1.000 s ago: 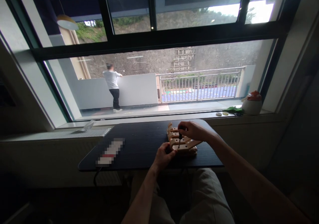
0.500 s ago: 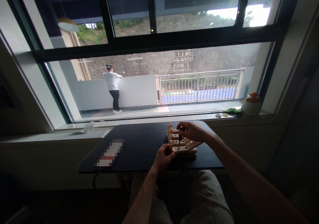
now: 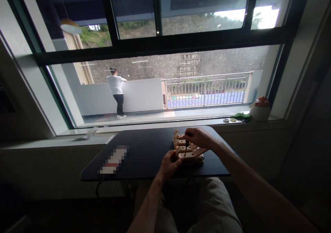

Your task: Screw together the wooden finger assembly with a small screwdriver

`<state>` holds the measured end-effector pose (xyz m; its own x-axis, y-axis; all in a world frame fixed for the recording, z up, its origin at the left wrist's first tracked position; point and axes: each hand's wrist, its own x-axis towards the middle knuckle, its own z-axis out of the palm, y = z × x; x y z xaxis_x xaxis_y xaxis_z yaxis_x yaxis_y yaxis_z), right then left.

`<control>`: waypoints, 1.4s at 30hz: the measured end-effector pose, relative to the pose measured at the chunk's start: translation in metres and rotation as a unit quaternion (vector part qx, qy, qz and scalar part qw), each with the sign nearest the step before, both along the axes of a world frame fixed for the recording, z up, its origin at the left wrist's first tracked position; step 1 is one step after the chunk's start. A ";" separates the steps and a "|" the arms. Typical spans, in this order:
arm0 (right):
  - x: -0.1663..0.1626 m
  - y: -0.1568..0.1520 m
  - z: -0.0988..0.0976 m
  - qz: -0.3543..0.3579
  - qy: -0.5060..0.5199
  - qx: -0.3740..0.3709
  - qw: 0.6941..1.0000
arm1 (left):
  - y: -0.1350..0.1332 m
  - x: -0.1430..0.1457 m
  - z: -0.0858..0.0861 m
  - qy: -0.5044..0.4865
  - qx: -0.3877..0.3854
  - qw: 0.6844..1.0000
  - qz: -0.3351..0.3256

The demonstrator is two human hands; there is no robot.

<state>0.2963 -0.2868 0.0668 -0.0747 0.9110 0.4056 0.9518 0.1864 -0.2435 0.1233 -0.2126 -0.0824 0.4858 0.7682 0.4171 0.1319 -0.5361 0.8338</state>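
A light wooden assembly (image 3: 188,149) made of several stacked, rounded slats lies on the dark table (image 3: 144,150) near its front right. My right hand (image 3: 200,138) is closed round a small screwdriver (image 3: 186,147) held upright, its tip down on a slat. My left hand (image 3: 169,164) is closed against the near left end of the wooden assembly, pressing on it. Both forearms reach in from the bottom of the view.
A flat blurred packet (image 3: 113,161) lies on the table's left part. On the windowsill stand a white pot with an orange top (image 3: 259,109), small rings (image 3: 230,120) and crumpled paper (image 3: 87,133). Outside the window a person (image 3: 116,91) stands on a balcony.
Hands and wooden assembly keep their places; only the camera has tipped up a little, so everything sits slightly lower in view.
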 end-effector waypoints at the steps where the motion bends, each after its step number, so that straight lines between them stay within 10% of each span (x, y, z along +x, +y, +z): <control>1: -0.001 -0.001 0.001 0.006 0.002 -0.005 1.000 | 0.000 0.000 0.000 0.000 0.000 1.000 0.001; 42: -0.001 -0.001 0.004 -0.018 -0.007 -0.009 1.000 | -0.004 -0.001 0.005 -0.006 -0.007 1.000 -0.010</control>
